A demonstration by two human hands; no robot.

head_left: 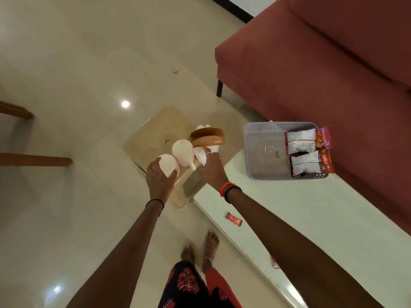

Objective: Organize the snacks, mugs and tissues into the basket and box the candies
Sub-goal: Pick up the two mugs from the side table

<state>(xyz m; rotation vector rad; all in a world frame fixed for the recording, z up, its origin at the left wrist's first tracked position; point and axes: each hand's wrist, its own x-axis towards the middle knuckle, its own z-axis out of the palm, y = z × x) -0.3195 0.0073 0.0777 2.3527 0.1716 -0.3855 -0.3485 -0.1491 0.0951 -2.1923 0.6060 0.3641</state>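
My left hand (159, 177) grips a white mug (168, 164) over a beige stool (155, 132). A second white mug (182, 150) stands just beyond it, its handle pointing toward me. My right hand (212, 168) holds white tissues (201, 155) at a round brown tissue holder (208, 135) with more tissue at its far side. To the right, a grey perforated basket (262, 150) sits on the white table (311, 218), with several snack packets (303, 152) lined along its right side. A small red candy wrapper (233, 218) lies on the table near my right forearm.
A red sofa (322, 63) runs behind the table on the right. Wooden furniture legs (33, 161) show at the left edge. My bare feet (200, 247) stand on glossy cream floor tiles between stool and table.
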